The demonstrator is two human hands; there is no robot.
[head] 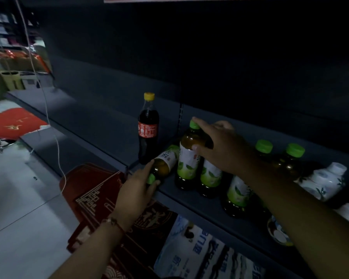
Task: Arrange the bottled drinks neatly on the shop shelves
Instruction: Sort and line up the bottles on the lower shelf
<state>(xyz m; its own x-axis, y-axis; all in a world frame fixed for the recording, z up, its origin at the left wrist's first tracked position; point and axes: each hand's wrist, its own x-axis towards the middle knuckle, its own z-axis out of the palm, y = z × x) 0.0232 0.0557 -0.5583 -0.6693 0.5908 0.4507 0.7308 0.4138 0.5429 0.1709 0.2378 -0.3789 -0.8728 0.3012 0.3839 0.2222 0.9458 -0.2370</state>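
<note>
Currently left hand (136, 190) grips tilted green-tea bottle (163, 164) by cap end, base resting on shelf (191, 200) front edge beside cola bottle (148, 128). Right hand (220, 147) closed around upright green-tea bottle (188, 156) at its shoulder. Risks: tilted bottle rolling off edge; forearm knocking capped bottles behind; crowded row toppling.

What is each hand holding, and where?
Left hand grips a tilted green tea bottle near its cap; right hand grips an upright one at its shoulder.
</note>
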